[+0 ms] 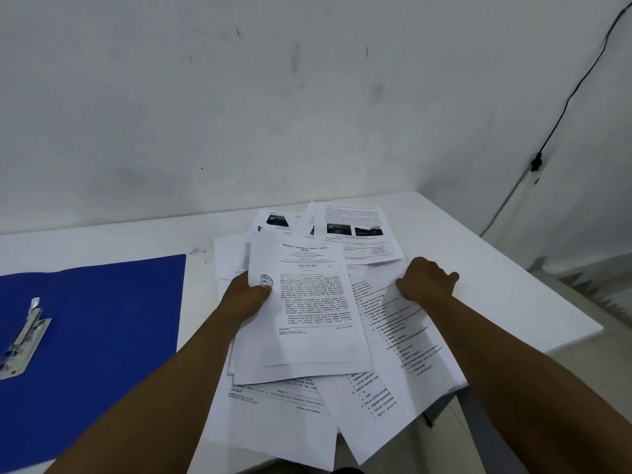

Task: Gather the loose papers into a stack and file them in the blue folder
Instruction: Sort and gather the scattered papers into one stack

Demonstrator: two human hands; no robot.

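On the left of the white table (444, 234) the blue card folder (102, 336) lies open and flat, its silver metal spring clip (25, 340) resting on the inside face with no sheet under it that I can see; nothing is filed yet. Just right of the folder, the person's left hand (248, 295) pinches the left edge of a small batch of white printed sheets (304, 302), thumb on top of the page with the round stamp. Under and around that batch the rest of the loose printed papers (359, 234) sprawl at all angles, two near the wall showing dark photographs. Further right, the right hand (425, 280) rests knuckles-up with fingers curled over the edge of a tilted list page (403, 336); whether it truly grips that page or only presses it, I cannot tell.

The risk, to my eye, sits at the near right corner: several pages overhang the table edge, and dragging the pile together could tip them to the floor. A one-sided pinch could also let lower sheets fan out or crease.
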